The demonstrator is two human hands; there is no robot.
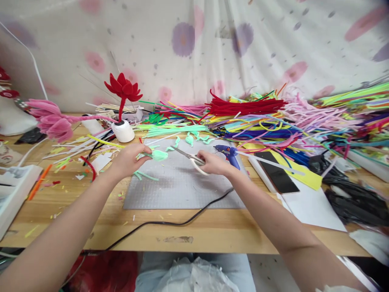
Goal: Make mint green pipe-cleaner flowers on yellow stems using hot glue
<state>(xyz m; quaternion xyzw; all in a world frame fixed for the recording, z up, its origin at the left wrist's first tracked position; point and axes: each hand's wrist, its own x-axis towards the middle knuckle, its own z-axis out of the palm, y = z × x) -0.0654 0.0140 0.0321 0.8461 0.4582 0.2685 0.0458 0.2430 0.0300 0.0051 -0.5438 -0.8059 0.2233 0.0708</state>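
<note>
Between the fingertips of my left hand (131, 157) is a mint-green petal shape (159, 155) bent from pipe cleaner, its narrow tail pointing right. My right hand (212, 163) has its fingers in the handles of a pair of scissors (190, 156), whose blades point left toward the petal's tail. Whether the blades touch it I cannot tell. Below both hands lies a grey cutting mat (179, 190). Several more mint-green shaped pieces (189, 140) rest along its far edge. Loose mint pipe cleaners (146, 175) lie under my left hand.
A blue glue gun (227, 152) lies right of my right hand, its black cord (170, 223) crossing the table front. A phone (277, 172) rests farther right. Bundled pipe cleaners (246, 106) line the back. A white pot (122, 131) holds a red flower (124, 87) at back left.
</note>
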